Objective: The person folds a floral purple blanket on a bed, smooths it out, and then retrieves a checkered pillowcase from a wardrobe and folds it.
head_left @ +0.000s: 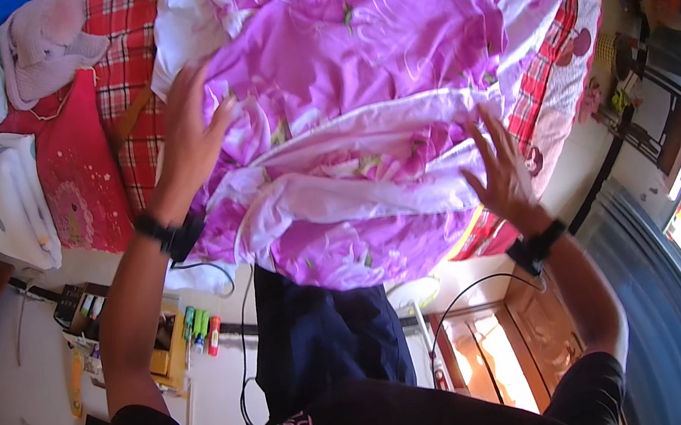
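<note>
A purple bedding cover with rose prints (348,47) lies rumpled across the bed in front of me, its near edge hanging by my legs. Pale folds cross its nearer half. My left hand (193,134) is over the cover's left side, thumb apart from the fingers, which are a little blurred. Over the right edge is my right hand (502,170), its fingers spread. Neither hand holds anything; whether they touch the cloth I cannot tell. A black band sits on each wrist.
Left on the red plaid sheet (128,40) are a pink knitted hat (47,46), a red cloth (78,168) and a folded white blanket (6,203). A small shelf with bottles (196,324) stands lower left. Black cables (248,383) hang beside my legs. A blue curtain (639,251) hangs right.
</note>
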